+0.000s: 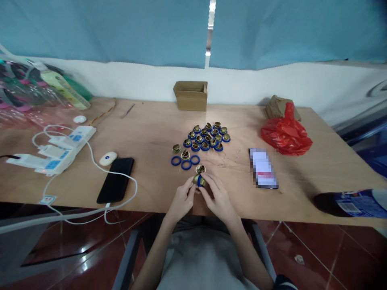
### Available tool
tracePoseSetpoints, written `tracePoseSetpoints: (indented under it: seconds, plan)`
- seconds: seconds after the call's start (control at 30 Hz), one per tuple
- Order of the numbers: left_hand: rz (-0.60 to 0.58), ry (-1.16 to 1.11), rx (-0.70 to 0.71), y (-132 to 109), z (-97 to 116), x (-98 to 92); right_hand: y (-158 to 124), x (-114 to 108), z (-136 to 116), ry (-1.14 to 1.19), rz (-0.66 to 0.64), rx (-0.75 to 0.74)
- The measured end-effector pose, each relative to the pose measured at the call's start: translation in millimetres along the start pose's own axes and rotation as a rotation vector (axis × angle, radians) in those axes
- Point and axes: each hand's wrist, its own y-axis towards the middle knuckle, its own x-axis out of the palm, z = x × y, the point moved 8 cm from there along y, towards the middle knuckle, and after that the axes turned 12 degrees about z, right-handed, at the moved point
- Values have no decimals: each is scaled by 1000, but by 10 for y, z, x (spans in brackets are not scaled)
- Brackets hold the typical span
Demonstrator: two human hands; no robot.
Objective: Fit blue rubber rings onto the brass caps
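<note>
Both the left hand (181, 199) and right hand (218, 197) pinch one small brass fitting (198, 180) with a blue ring at the table (151, 137) edge; apparently rigid, light, smooth, best gripped by its rim.

wooden table (157, 133) | brass caps (208, 136) (blue-ringed), loose blue rings (175, 160), black phone (115, 179), cardboard box (190, 95)

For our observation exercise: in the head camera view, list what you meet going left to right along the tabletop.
White power strip → black phone → loose blue rings → brass piece with a blue ring held in both hands → blurred phone → red plastic bag → dark bottle.
</note>
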Motion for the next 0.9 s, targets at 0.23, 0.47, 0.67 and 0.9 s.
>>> tracePoseSetpoints:
  seconds: [0.23, 0.47, 0.67, 0.9]
  plan:
    - [-52, -178, -39, -23, 81, 2, 12, 21, 5, -10, -18, -9]
    - [-39, -94, -26, -16, 111, -1, 7, -35, -30, -17, 34, -44]
    - [-49, -126, -3, -34, 137, -8, -27, -28, -2, -36, 42, -41]
    - [-10, -54, 23, -36, 54, -40, -40, -13, 5, -66, 42, -44]
